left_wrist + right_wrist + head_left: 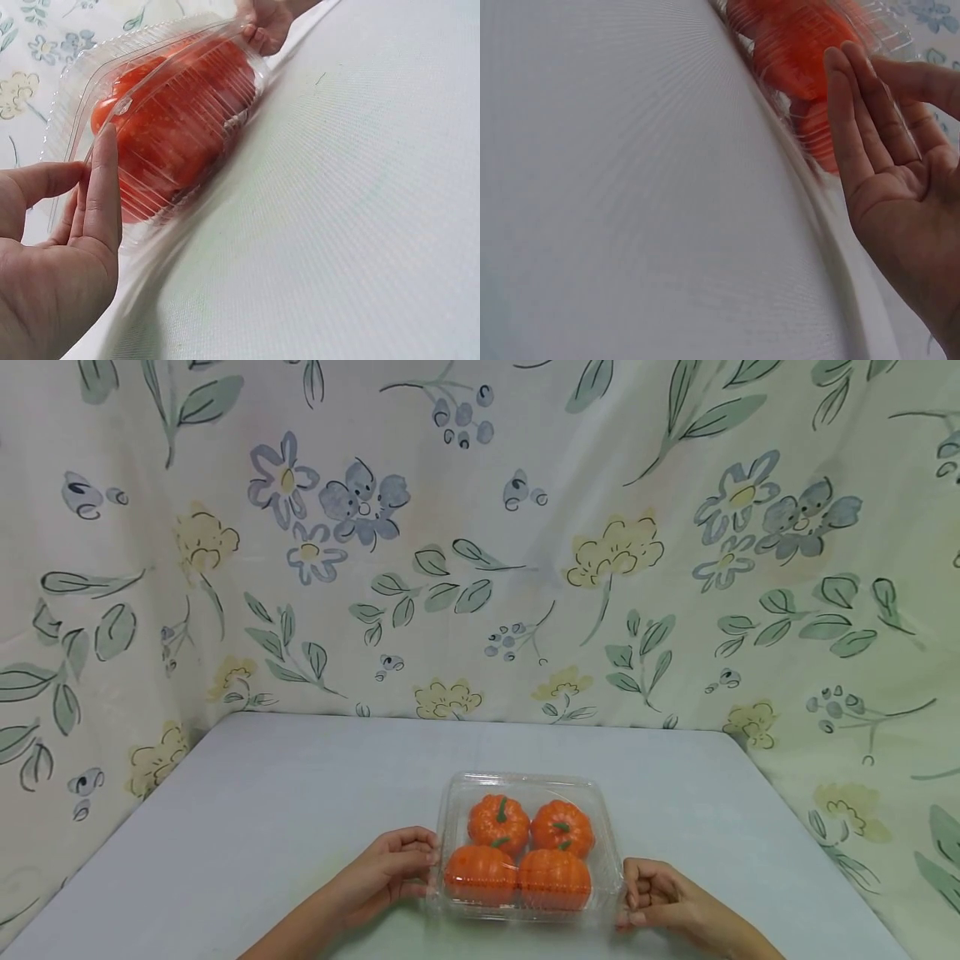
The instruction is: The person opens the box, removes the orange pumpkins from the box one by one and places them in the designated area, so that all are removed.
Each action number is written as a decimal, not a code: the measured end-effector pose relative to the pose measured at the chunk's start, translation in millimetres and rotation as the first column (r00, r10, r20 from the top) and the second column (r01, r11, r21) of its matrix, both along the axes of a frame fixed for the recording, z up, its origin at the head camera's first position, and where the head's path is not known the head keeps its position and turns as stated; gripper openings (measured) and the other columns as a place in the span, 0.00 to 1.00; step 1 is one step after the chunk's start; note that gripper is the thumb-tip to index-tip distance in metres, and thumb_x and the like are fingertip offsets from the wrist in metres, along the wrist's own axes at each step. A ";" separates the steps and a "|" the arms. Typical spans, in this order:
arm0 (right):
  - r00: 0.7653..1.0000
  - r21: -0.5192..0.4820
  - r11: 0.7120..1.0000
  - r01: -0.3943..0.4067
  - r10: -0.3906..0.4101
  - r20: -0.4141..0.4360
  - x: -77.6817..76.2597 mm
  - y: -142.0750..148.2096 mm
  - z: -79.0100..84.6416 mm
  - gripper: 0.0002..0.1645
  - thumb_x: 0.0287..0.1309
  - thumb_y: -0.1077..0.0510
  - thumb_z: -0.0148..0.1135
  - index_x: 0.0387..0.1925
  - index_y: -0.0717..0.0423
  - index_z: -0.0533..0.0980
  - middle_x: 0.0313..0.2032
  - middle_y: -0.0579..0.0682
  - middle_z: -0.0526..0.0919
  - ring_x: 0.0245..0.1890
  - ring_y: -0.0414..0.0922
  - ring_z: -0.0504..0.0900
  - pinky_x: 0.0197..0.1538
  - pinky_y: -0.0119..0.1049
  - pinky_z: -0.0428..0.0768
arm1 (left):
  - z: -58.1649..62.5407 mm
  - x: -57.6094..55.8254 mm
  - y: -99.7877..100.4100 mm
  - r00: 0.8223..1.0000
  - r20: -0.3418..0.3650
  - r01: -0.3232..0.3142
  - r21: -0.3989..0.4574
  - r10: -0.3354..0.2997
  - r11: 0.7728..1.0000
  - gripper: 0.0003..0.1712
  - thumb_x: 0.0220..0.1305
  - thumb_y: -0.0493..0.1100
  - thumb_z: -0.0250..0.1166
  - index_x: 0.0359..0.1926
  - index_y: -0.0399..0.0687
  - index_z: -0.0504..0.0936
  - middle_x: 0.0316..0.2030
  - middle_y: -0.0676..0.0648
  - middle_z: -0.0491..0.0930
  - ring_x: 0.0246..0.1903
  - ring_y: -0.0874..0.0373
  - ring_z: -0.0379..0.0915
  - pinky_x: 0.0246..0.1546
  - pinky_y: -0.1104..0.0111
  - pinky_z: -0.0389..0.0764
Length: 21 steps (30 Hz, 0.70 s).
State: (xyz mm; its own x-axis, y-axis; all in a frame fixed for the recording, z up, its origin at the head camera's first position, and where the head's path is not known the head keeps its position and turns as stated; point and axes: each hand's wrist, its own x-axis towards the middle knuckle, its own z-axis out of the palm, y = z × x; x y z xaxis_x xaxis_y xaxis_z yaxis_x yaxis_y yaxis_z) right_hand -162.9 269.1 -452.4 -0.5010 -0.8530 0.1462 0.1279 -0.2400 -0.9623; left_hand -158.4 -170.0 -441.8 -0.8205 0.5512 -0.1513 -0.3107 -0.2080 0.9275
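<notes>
A clear plastic clamshell container [528,785] with a ribbed side sits on the white table, its lid over several small orange pumpkins [557,878] with green stems. My left hand [386,872] is at its left side; in the left wrist view the thumb and fingers [103,180] pinch the rim. My right hand [663,897] is at the near right corner. There the right wrist view shows the rim edge between thumb and fingers [859,112]. Pumpkins look blurred red-orange through the ribbed wall in both wrist views.
The white-covered table [300,793] extends around the container on all sides. Behind it and at both sides hangs a cream curtain [480,610] printed with blue and yellow flowers and green leaves.
</notes>
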 end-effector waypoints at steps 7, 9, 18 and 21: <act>0.999 0.070 0.996 0.054 -0.054 0.003 2.4 -0.5 2.3 0.06 0.68 0.77 0.47 0.42 0.76 0.59 0.46 0.46 0.89 0.49 0.39 0.87 0.61 0.38 0.85 | 0.3 0.2 0.3 1.000 0.000 -0.013 -0.011 0.013 1.000 0.04 0.76 0.37 0.62 0.49 0.47 0.78 0.37 0.54 0.82 0.34 0.62 0.81 0.42 0.70 0.89; 0.999 0.071 0.996 0.051 -0.050 -0.009 2.0 -0.4 1.8 0.06 0.69 0.78 0.47 0.42 0.76 0.60 0.46 0.46 0.89 0.49 0.39 0.87 0.61 0.38 0.85 | 0.3 0.0 0.4 1.000 -0.002 -0.012 -0.010 0.012 1.000 0.04 0.76 0.37 0.62 0.49 0.47 0.78 0.37 0.54 0.82 0.34 0.62 0.81 0.42 0.70 0.89; 0.997 0.017 1.000 0.026 -0.025 -0.073 -0.2 -1.0 -0.2 0.07 0.68 0.79 0.47 0.41 0.78 0.58 0.46 0.45 0.88 0.49 0.39 0.87 0.60 0.36 0.85 | -0.4 -1.0 -0.5 1.000 -0.009 -0.005 -0.018 0.005 1.000 0.05 0.76 0.37 0.62 0.49 0.46 0.78 0.38 0.53 0.82 0.35 0.62 0.81 0.42 0.70 0.89; 0.998 0.023 0.999 0.031 -0.029 -0.056 0.1 0.5 -1.6 0.07 0.69 0.79 0.46 0.41 0.81 0.57 0.47 0.48 0.89 0.50 0.40 0.88 0.61 0.38 0.85 | -1.4 -0.8 -1.6 1.000 -0.014 -0.004 -0.010 0.004 1.000 0.04 0.77 0.37 0.61 0.49 0.46 0.78 0.38 0.53 0.82 0.35 0.62 0.82 0.41 0.71 0.89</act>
